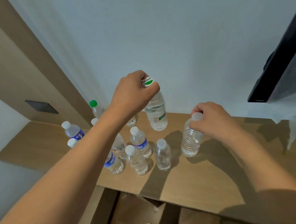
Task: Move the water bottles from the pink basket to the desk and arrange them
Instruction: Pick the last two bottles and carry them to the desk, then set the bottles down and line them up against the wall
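We note both hands over the wooden desk (190, 183), each closed on a bottle by its top.

Left hand (134, 93): fingers wrapped around the neck and cap of the green-label bottle (156, 114). This bottle hangs below the hand, tilted, and appears clear of the desk surface, its shadow lying apart from its base.

Right hand (213, 120): fingers pinched on the white cap of a clear unlabelled bottle (190, 140). This one hangs below and to the left of the hand; we cannot tell whether its base touches the desk.

Below and left of the left hand stands a loose cluster already on the desk: two blue-label bottles (141, 143), a clear bottle (162, 155) nearest the right hand's bottle, another clear one (136, 160), a green-capped bottle (95, 108) toward the wall, and more partly hidden behind the left forearm.

The pink basket is not in view, so we cannot say whether any bottles remain in it.

Judgement: the transfer looks well advanced. The two held bottles are not yet set down. The cluster is uneven, not in rows, so most of the arranging seems left to do.
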`<move>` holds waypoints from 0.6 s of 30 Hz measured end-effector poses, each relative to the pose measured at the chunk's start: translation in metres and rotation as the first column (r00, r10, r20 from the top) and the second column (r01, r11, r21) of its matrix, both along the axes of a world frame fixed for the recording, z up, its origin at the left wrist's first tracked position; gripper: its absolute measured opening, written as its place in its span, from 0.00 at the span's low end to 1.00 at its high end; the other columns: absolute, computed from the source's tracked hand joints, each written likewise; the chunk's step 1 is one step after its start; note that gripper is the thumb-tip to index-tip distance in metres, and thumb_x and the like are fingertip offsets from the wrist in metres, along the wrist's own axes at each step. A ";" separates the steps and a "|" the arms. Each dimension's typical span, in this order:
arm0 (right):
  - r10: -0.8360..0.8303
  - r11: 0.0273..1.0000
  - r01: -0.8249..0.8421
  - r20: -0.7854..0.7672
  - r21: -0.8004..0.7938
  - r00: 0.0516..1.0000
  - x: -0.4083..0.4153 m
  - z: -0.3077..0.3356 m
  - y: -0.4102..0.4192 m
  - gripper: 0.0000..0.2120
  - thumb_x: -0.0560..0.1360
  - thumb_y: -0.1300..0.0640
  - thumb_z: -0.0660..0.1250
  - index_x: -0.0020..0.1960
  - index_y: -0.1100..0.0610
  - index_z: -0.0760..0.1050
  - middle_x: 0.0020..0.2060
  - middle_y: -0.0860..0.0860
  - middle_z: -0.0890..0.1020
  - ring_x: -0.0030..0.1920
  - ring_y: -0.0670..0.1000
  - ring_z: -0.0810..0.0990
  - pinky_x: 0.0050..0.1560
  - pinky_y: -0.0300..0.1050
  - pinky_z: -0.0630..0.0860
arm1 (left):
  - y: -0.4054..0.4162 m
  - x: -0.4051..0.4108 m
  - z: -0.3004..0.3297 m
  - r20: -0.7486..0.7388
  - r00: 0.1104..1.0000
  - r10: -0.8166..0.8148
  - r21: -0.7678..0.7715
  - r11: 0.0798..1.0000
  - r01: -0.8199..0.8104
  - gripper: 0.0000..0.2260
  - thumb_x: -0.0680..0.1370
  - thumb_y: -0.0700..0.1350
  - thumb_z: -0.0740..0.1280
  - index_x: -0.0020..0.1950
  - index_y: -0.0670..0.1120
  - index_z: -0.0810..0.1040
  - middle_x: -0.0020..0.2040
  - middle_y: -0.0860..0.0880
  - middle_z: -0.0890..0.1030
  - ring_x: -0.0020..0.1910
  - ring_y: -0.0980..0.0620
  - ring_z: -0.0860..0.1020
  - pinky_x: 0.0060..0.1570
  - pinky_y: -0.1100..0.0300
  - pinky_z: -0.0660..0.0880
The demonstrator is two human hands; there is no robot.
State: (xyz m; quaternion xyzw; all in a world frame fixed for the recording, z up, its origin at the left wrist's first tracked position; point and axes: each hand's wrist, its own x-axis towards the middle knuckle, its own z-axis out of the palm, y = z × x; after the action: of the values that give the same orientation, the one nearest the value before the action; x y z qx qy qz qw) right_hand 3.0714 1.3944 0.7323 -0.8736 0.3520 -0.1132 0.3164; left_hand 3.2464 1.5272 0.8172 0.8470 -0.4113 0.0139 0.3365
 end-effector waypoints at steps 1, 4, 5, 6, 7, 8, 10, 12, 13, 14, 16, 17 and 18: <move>-0.008 1.000 0.009 -0.005 0.014 1.000 0.002 -0.007 -0.002 0.08 0.66 0.54 0.71 0.44 0.49 0.75 0.46 0.47 0.74 0.46 0.49 0.74 0.38 0.42 0.67 | -0.007 0.004 -0.007 0.011 1.000 -0.023 0.037 0.999 0.022 0.08 0.73 0.52 0.67 0.44 0.49 0.78 0.36 0.55 0.78 0.35 0.58 0.75 0.31 0.59 0.69; -0.024 0.999 0.025 -0.008 0.043 1.000 0.008 -0.029 -0.008 0.08 0.67 0.55 0.71 0.43 0.49 0.74 0.46 0.47 0.73 0.45 0.47 0.73 0.36 0.37 0.66 | -0.023 0.012 -0.032 0.016 0.995 -0.096 0.138 0.986 0.093 0.09 0.74 0.52 0.67 0.47 0.48 0.78 0.38 0.53 0.80 0.37 0.55 0.77 0.34 0.56 0.74; -0.030 0.998 0.030 -0.013 0.047 0.999 0.010 -0.037 -0.009 0.08 0.67 0.55 0.71 0.43 0.49 0.74 0.46 0.47 0.73 0.44 0.48 0.73 0.36 0.38 0.66 | -0.028 0.014 -0.040 0.006 0.994 -0.111 0.169 0.980 0.109 0.09 0.74 0.52 0.67 0.47 0.47 0.79 0.39 0.52 0.80 0.38 0.53 0.78 0.36 0.55 0.75; -0.039 0.998 0.040 -0.020 0.051 0.999 0.012 -0.044 -0.009 0.08 0.67 0.55 0.71 0.44 0.49 0.74 0.46 0.48 0.73 0.45 0.49 0.73 0.37 0.40 0.67 | -0.033 0.016 -0.049 -0.005 0.992 -0.123 0.199 0.973 0.121 0.10 0.74 0.52 0.67 0.48 0.47 0.79 0.40 0.51 0.81 0.39 0.52 0.79 0.37 0.54 0.76; -0.050 0.997 0.052 -0.027 0.056 0.998 0.014 -0.051 -0.009 0.08 0.67 0.55 0.71 0.44 0.49 0.75 0.47 0.48 0.73 0.45 0.49 0.74 0.39 0.43 0.67 | -0.037 0.017 -0.058 -0.013 0.991 -0.132 0.226 0.965 0.131 0.10 0.74 0.52 0.67 0.48 0.46 0.79 0.41 0.50 0.81 0.40 0.51 0.79 0.38 0.53 0.77; -0.061 0.996 0.063 -0.031 0.060 0.998 0.015 -0.057 -0.009 0.09 0.67 0.56 0.71 0.45 0.50 0.75 0.47 0.48 0.73 0.46 0.50 0.74 0.41 0.44 0.68 | -0.041 0.018 -0.068 -0.018 0.990 -0.139 0.251 0.958 0.139 0.11 0.74 0.52 0.67 0.49 0.46 0.79 0.42 0.50 0.81 0.40 0.50 0.79 0.38 0.54 0.77; -0.070 0.995 0.073 -0.038 0.064 0.997 0.018 -0.069 -0.010 0.09 0.68 0.56 0.71 0.46 0.50 0.75 0.47 0.48 0.73 0.46 0.50 0.73 0.42 0.44 0.67 | -0.048 0.020 -0.087 -0.032 0.989 -0.146 0.291 0.945 0.149 0.11 0.74 0.52 0.67 0.50 0.46 0.80 0.43 0.49 0.81 0.41 0.49 0.79 0.37 0.56 0.75; -0.070 0.994 0.073 -0.044 0.077 0.997 0.020 -0.079 -0.010 0.09 0.68 0.56 0.71 0.46 0.51 0.75 0.48 0.49 0.73 0.45 0.50 0.73 0.42 0.43 0.65 | -0.053 0.020 -0.104 -0.064 0.988 -0.143 0.325 0.933 0.156 0.12 0.74 0.52 0.67 0.52 0.46 0.80 0.44 0.49 0.81 0.41 0.50 0.78 0.36 0.58 0.74; -0.068 0.994 0.072 -0.043 0.082 0.997 0.022 -0.083 -0.011 0.09 0.68 0.57 0.71 0.46 0.51 0.75 0.48 0.49 0.73 0.45 0.50 0.72 0.43 0.43 0.65 | -0.054 0.020 -0.112 -0.078 0.987 -0.140 0.344 0.926 0.158 0.12 0.74 0.52 0.67 0.52 0.47 0.80 0.44 0.50 0.81 0.41 0.50 0.78 0.34 0.60 0.73; -0.068 0.994 0.071 -0.040 0.083 0.997 0.023 -0.086 -0.011 0.09 0.68 0.57 0.71 0.46 0.51 0.75 0.47 0.49 0.73 0.45 0.50 0.73 0.43 0.43 0.65 | -0.055 0.019 -0.119 -0.085 0.987 -0.138 0.364 0.918 0.160 0.12 0.74 0.52 0.67 0.52 0.47 0.80 0.44 0.50 0.81 0.40 0.51 0.78 0.33 0.61 0.72; -0.071 0.993 0.074 -0.036 0.089 0.997 0.026 -0.092 -0.011 0.09 0.67 0.58 0.71 0.45 0.51 0.74 0.47 0.49 0.73 0.46 0.50 0.73 0.44 0.43 0.66 | -0.056 0.019 -0.131 -0.081 0.986 -0.147 0.405 0.899 0.168 0.12 0.75 0.52 0.66 0.53 0.47 0.79 0.44 0.49 0.81 0.41 0.49 0.78 0.34 0.60 0.73; -0.068 0.993 0.072 -0.039 0.092 0.997 0.027 -0.095 -0.010 0.09 0.68 0.58 0.70 0.45 0.51 0.74 0.47 0.49 0.73 0.46 0.51 0.73 0.45 0.43 0.66 | -0.056 0.019 -0.135 -0.080 0.985 -0.156 0.424 0.889 0.175 0.12 0.75 0.52 0.66 0.53 0.46 0.79 0.45 0.49 0.81 0.42 0.48 0.79 0.36 0.58 0.75; -0.063 0.994 0.066 -0.045 0.090 0.997 0.029 -0.098 -0.010 0.08 0.68 0.58 0.70 0.46 0.51 0.74 0.47 0.50 0.74 0.46 0.51 0.73 0.46 0.43 0.66 | -0.056 0.020 -0.139 -0.084 0.983 -0.162 0.439 0.880 0.183 0.13 0.75 0.51 0.66 0.54 0.45 0.79 0.45 0.48 0.82 0.43 0.48 0.79 0.39 0.56 0.77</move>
State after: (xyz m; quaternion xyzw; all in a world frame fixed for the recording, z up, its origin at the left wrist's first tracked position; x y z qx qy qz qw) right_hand 3.1003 1.3843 0.6343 -0.8485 0.3914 -0.0887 0.3450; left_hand 3.2660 1.4712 0.6778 0.8615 -0.4696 -0.1294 0.1431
